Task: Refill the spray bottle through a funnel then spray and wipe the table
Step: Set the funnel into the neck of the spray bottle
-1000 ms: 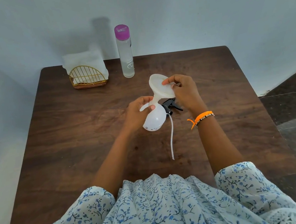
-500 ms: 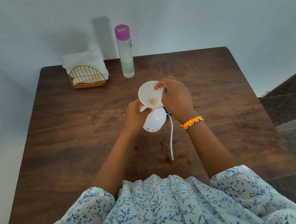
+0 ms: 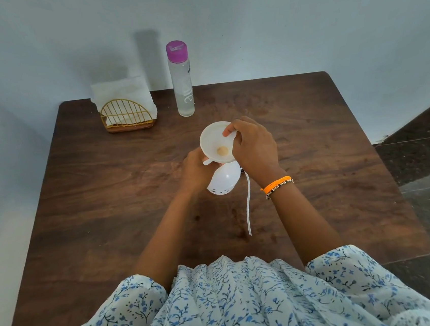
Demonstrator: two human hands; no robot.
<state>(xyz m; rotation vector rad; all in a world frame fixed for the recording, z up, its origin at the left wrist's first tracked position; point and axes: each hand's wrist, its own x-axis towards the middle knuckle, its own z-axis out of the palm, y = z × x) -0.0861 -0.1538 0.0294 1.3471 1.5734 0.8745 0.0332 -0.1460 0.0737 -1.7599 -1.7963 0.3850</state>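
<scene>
Right hand [image 3: 254,148] pinches the funnel [image 3: 215,142] rim, spout sitting in the bottle [image 3: 224,181]. Left hand [image 3: 195,171] grips the bottle's neck.

Two bottles [image 3: 223,182] [image 3: 180,78], one funnel [image 3: 217,142], one napkin holder [image 3: 127,117].

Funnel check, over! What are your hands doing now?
Right hand pinching funnel rim. Left hand gripping spray bottle neck. Funnel over bottle. Water bottle capped, nothing poured. Nothing in the way.
</scene>
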